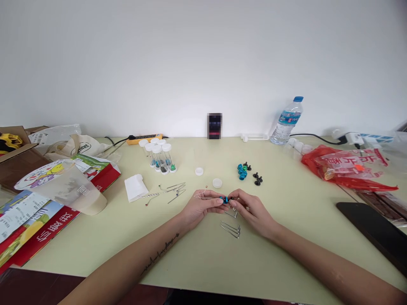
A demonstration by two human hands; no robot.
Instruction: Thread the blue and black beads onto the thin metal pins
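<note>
Near the left edge of the table (190,262), one cup (82,190) of cloudy plastic is seen beside a glossy red package (54,231). Toward the back edge, one yellow meter (143,139) is set down. In front of it, six clear, round vials (167,159) with white caps are grouped upright. One creased white paper (136,187) is placed nearer the front, with several thin metal rods (179,192) spread to its right; their overlap prevents an exact count.

Two round white lids (199,171) are laid behind the hands, and one dark screen (214,126) is stood at the back edge. A smooth blue piece (225,199) is pinched in the left hand (203,206), over which a thin pale loop (201,194) is draped. A black piece (232,198) is held against it by the right hand (251,211). Bent metal pins (231,229) are laid below the hands, between them and the front edge, with table surface visible on either side.

Behind the right hand, a cluster of blue parts (242,171), one green part (244,168) and about five black parts (258,181) is gathered. One bottle (288,120) is stood at the back edge. At the right, one crinkled red bag (346,167) and one flat black phone (372,228) are placed.
</note>
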